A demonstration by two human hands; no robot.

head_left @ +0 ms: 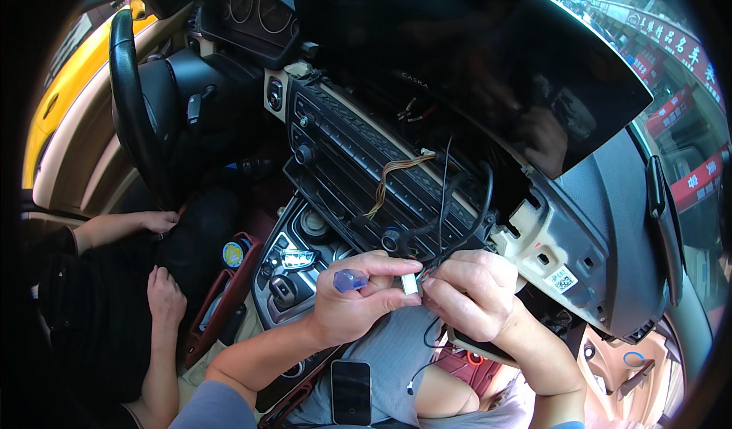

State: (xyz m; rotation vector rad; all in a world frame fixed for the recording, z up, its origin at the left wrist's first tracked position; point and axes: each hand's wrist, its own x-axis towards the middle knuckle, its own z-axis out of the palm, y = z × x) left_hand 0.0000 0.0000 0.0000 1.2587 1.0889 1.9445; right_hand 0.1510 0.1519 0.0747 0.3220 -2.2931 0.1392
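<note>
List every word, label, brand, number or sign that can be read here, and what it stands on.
Wording isn't copied here, only placed.
Black screen: short pale lettering near its lower edge.
Red banners outside: large pale characters.
White label on the dashboard: square code, unreadable.
Yellow-and-blue disc: markings too small to read.
White connector in the left hand: none visible.

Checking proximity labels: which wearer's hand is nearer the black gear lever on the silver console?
Left. The left hand is just right of the gear lever; the right hand is farther right, beyond the white rectangular plastic connector.
</note>
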